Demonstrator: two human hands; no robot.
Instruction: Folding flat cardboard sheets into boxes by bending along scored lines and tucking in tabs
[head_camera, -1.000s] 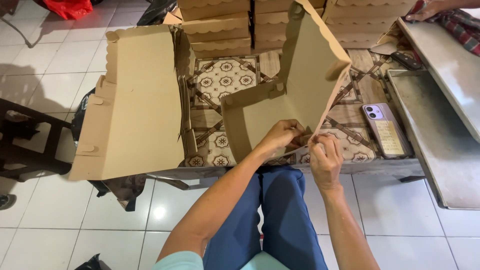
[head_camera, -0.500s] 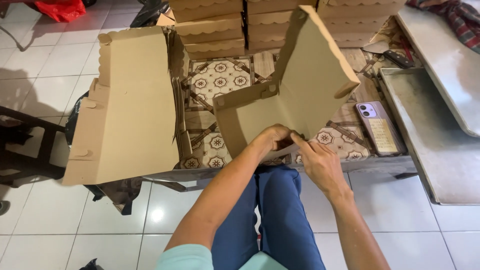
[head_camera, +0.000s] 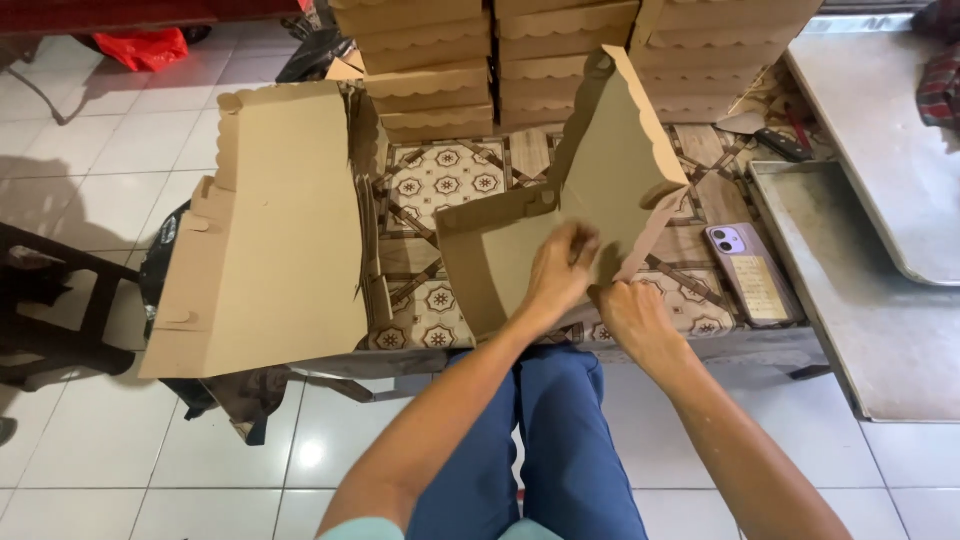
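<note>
A half-folded brown cardboard box with a scalloped lid edge stands on the patterned table in front of me. My left hand presses inside the box at its front right corner, fingers curled on the front wall. My right hand pinches the same corner from outside, at the side flap. The lid is tilted up and back.
A stack of flat unfolded cardboard blanks lies on the left of the table. Piles of finished boxes stand at the back. A phone rests right of the box. A metal tray sits at the right, a dark chair at the left.
Both hands have closed in on the box's front right corner. The left hand has moved inside the box and the side flap has folded further in.
</note>
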